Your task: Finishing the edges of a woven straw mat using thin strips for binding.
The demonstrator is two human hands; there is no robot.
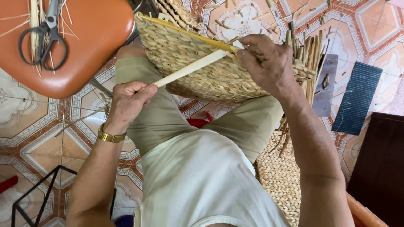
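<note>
Woven straw basket panel rests tilted on the person's lap, over the khaki-clad knees; everything below is placed relative to it.

Left hand sits just below the panel's lower-left edge, fingers fully curled into a fist around the near end of a flat pale wooden stick. Stick runs diagonally up-right across the panel face, far end reaching the top rim near the yellow edge strip. Gold watch on that wrist.

Right hand is on the panel's upper-right corner, fingers bent and pinched together at the rim where the stick tip ends; it grips the weave there, but exactly which strand can't be made out.

Loose straw ends stick up just right of the panel, behind the right hand.

Upper left of the panel: orange stool seat with black scissors lying on it among straw scraps.

Right of the panel, on the patterned tile floor: grey slab, then a blue ribbed mat. Another woven mat lies below the panel, by the right thigh.
</note>
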